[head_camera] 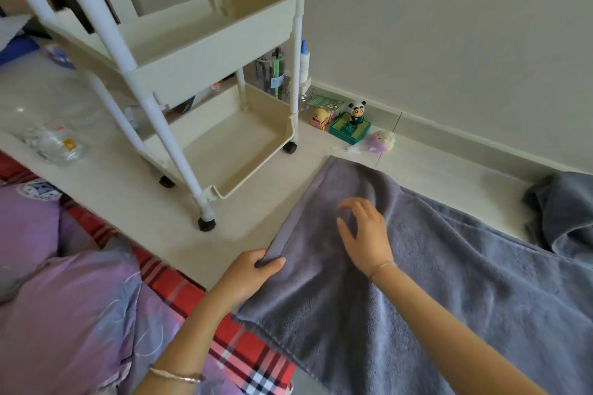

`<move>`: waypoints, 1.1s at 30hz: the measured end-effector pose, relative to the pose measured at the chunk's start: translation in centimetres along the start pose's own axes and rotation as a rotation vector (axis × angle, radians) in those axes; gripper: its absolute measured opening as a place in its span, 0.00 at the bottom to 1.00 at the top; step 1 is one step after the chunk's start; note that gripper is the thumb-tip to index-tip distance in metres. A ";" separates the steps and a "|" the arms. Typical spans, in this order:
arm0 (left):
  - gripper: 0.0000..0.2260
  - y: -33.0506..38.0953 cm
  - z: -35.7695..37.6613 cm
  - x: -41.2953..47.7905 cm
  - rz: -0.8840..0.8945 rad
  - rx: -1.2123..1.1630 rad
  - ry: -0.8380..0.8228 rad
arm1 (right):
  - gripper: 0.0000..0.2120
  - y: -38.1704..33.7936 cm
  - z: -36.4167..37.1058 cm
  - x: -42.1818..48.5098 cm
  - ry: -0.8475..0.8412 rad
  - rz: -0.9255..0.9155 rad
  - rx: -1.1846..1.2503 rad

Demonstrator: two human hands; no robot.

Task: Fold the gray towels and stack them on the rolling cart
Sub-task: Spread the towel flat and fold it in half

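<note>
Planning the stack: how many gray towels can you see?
2. A spread towel lies on the floor at centre; a crumpled towel sits at the right edge. Others may be out of frame.

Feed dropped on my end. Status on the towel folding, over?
Left hand pinches the gray towel's left edge; right hand open over it. Towel unfolded on floor, second towel bunched at right. Rolling cart shows no towels; toys by wall, apart.

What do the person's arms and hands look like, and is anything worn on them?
Both forearms are bare, with no sleeves in view and no gloves. Above the left hand a thin pale bangle circles the wrist; the right hand has a finer band at its wrist.
</note>
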State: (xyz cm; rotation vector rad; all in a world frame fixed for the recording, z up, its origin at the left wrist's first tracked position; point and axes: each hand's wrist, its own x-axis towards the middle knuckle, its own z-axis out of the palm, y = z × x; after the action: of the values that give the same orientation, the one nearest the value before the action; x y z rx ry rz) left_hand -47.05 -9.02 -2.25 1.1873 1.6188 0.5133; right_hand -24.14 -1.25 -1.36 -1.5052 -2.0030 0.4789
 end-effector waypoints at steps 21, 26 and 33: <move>0.18 -2.4 2.3 -6.5 -0.075 0.597 0.387 | 0.07 -0.7 -3.6 -16.1 0.130 0.410 0.192; 0.12 -2.0 2.5 -6.1 0.054 0.346 0.339 | 0.09 0.9 -4.4 -17.2 -0.021 0.534 0.155; 0.12 -2.7 2.2 -5.9 0.035 0.135 0.331 | 0.07 0.8 -3.8 -16.8 -0.126 0.460 -0.053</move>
State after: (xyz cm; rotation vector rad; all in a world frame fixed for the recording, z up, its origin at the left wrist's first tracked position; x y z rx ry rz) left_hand -46.33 -15.86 -2.39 1.2819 1.9419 0.6585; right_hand -17.86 -17.29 -2.84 -2.0228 -1.7638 0.7240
